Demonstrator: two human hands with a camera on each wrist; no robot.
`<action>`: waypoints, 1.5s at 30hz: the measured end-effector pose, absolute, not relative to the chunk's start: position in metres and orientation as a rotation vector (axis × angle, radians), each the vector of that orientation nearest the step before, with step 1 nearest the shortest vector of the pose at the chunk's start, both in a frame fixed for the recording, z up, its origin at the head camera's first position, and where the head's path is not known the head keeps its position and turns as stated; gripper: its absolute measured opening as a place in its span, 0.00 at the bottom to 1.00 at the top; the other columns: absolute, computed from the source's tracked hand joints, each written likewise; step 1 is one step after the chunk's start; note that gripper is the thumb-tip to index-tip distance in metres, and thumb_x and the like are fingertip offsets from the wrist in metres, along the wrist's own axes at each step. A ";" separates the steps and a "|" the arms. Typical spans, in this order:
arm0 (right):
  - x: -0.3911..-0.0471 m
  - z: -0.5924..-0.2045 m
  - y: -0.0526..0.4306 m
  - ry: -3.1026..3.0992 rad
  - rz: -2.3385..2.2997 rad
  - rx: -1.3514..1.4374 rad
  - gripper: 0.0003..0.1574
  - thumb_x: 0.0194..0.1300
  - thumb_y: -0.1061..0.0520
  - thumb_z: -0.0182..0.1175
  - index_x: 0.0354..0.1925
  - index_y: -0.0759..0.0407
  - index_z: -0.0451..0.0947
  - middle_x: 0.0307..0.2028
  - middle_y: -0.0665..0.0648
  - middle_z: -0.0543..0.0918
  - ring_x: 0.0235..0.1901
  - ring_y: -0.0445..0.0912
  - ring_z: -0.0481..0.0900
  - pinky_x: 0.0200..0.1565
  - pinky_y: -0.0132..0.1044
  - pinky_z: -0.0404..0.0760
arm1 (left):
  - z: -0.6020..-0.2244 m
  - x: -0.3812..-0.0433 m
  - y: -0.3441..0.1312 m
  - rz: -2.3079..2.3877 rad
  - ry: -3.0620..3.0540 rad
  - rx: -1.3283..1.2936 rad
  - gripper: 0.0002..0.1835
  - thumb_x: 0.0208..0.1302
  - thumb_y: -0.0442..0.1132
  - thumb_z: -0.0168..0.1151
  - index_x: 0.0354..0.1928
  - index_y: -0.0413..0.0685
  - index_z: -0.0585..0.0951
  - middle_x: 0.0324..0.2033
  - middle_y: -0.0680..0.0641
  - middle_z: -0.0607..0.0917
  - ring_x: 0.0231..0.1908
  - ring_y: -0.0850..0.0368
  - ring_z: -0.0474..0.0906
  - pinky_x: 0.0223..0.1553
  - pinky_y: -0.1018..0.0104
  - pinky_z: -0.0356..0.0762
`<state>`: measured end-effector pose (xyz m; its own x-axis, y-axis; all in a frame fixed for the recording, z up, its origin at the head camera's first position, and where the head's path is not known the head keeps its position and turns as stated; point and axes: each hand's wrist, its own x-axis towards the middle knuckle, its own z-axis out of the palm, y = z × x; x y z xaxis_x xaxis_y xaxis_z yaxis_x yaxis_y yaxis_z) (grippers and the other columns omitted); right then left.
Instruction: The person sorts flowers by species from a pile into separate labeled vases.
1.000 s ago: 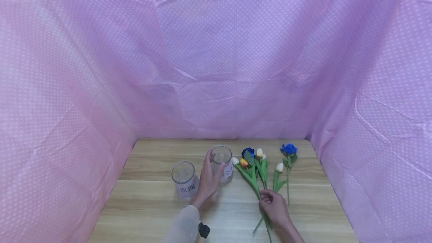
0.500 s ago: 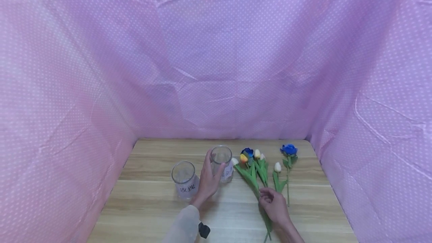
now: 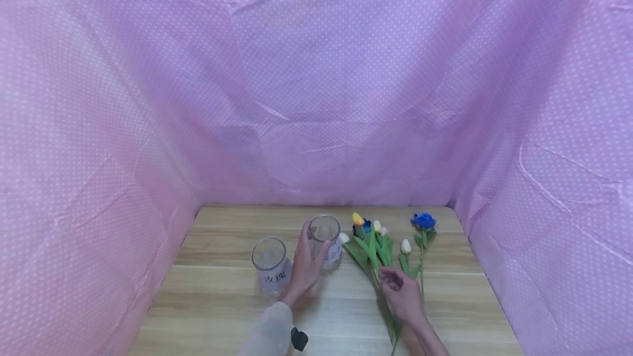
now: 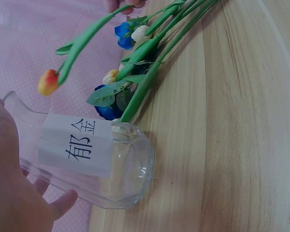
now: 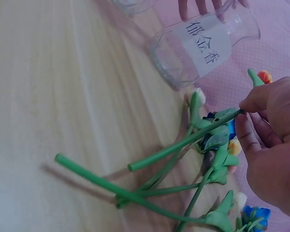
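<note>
My left hand grips a clear glass vase that stands on the table, thumb and fingers around its side. A white paper label with black characters is stuck to the vase. To its right, my right hand pinches the green stem of an orange-yellow tulip between thumb and fingers. The right wrist view shows that stem's cut end raised over the other stems. Under and beside the right hand lie white tulips and a blue rose.
A second labelled glass vase stands left of my left hand. Further right lie another white tulip and a long-stemmed blue rose. Pink dotted cloth hangs at the back and both sides of the wooden table.
The orange-yellow tulip has risen off the other flowers, its head shifting toward the back in the head view as the right hand lifts it. My left hand stays on the vase.
</note>
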<state>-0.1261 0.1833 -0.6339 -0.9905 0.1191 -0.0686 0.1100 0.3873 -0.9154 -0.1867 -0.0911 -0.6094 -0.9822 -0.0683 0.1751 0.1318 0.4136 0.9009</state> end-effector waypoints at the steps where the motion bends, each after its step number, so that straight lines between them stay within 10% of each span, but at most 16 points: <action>1: -0.127 -0.632 0.183 -2.603 1.714 -0.210 0.23 0.70 0.69 0.71 0.61 0.60 0.89 0.52 0.58 0.93 0.46 0.37 0.89 0.48 0.24 0.90 | -0.610 -0.187 -0.091 -1.609 -2.478 -0.057 0.46 0.84 0.61 0.61 0.92 0.57 0.53 0.85 0.35 0.70 0.82 0.30 0.71 0.80 0.20 0.68; 45: -0.174 -0.553 0.156 -2.238 1.876 0.146 0.19 0.69 0.75 0.71 0.57 0.76 0.85 0.50 0.69 0.92 0.44 0.38 0.89 0.55 0.20 0.89 | -0.614 -0.188 -0.092 -1.595 -2.496 -0.074 0.47 0.83 0.64 0.61 0.92 0.64 0.52 0.85 0.38 0.71 0.82 0.34 0.72 0.80 0.22 0.70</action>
